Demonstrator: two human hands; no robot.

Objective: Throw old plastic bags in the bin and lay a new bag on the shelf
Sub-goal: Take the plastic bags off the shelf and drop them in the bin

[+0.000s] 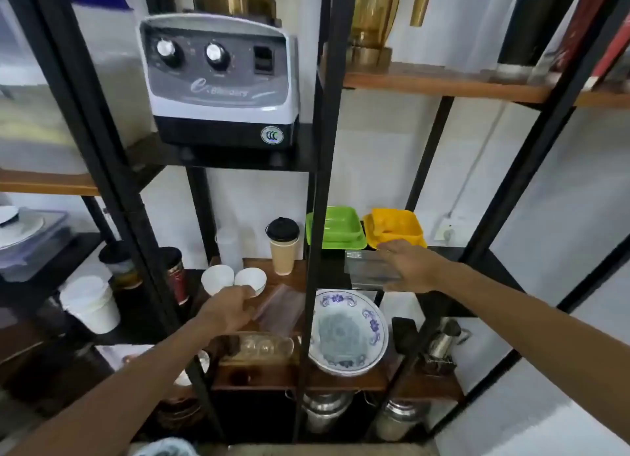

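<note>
On the wooden shelf (272, 268), the left hand (227, 310) rests beside two white bowls (233, 280), its grip closed on the edge of a clear plastic bag (278, 307) lying flat there. Further right, the right hand (410, 268) lies flat and released on another clear plastic bag (366, 268), before green tray (335, 229) and yellow tray (395, 229).

green tray (335, 229), yellow tray (395, 229), blue-flowered bowl (349, 333)
</note>
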